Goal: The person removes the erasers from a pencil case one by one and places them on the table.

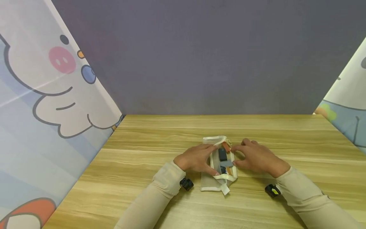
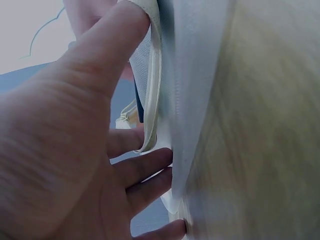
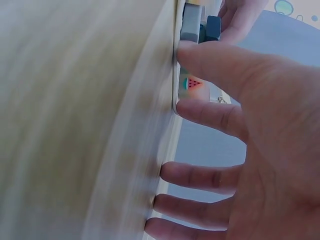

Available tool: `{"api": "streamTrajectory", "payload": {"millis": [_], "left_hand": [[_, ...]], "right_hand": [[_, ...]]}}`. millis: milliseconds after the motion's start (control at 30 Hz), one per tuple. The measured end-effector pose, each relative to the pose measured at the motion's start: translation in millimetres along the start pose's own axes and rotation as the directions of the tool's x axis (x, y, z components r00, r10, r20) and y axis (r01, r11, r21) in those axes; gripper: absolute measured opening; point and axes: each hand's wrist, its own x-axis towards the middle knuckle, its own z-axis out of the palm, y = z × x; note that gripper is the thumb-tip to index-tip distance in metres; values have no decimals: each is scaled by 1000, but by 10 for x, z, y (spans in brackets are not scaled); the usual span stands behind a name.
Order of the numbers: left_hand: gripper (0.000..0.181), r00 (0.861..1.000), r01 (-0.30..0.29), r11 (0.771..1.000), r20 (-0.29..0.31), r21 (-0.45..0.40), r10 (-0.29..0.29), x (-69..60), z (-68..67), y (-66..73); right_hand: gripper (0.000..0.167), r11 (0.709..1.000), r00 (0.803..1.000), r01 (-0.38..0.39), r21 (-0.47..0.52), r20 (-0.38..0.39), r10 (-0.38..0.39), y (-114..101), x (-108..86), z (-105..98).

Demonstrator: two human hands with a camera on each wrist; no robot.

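Observation:
A whitish mesh pouch (image 1: 206,179) with pale edging lies on the table, its mouth spread wide. Inside it show a black block (image 1: 222,154), a grey piece (image 1: 227,163) and an orange-red piece (image 1: 226,146). My left hand (image 1: 198,159) spans the pouch's left side, thumb and forefinger apart at the rim. In the left wrist view its thumb (image 2: 117,37) touches the edging, and other fingertips rest against the mesh. My right hand (image 1: 255,158) touches the rim opposite with thumb and forefinger. Its fingers (image 3: 205,177) are nearly straight, several tips on the mesh.
A white tag (image 1: 225,189) sticks out at the pouch's near end, and a thin cord (image 1: 228,142) loops at the far end. The wooden table (image 1: 154,133) meets a grey panel (image 1: 214,63) behind. A cartoon-printed sheet (image 1: 43,105) hangs along the left.

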Motion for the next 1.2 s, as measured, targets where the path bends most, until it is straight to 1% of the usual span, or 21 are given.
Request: {"api": "streamTrajectory", "payload": {"millis": [100, 400, 567, 800, 867, 967, 1100, 1200], "left_hand": [[103, 1000, -8, 1000, -15, 15, 9, 5, 8, 8], [99, 998, -47, 999, -39, 23, 48, 34, 31, -1], [101, 999, -42, 999, -27, 15, 42, 40, 35, -7], [100, 999, -33, 999, -17, 22, 33, 28, 17, 1], [100, 999, -32, 999, -17, 30, 32, 32, 14, 1], [100, 999, -30, 999, -20, 38, 31, 35, 14, -2], [100, 999, -32, 999, -22, 43, 33, 29, 17, -3], [100, 999, -36, 998, -23, 49, 37, 28, 21, -5]], "right_hand": [[47, 1000, 1000, -3, -5, -2, 3, 1, -3, 6], [46, 1000, 1000, -10, -1, 7, 10, 12, -7, 11], [46, 1000, 1000, -8, 8, 14, 8, 20, -1, 2], [42, 996, 997, -65, 67, 49, 62, 40, 2, -33], [41, 994, 998, -60, 88, 40, 57, 42, 4, -36], [41, 991, 999, -32, 129, 0, 32, 25, 8, -27], [45, 983, 999, 7, 182, -49, 2, -25, 25, -1], [48, 979, 998, 26, 200, -69, -13, -48, 40, 28]]}}
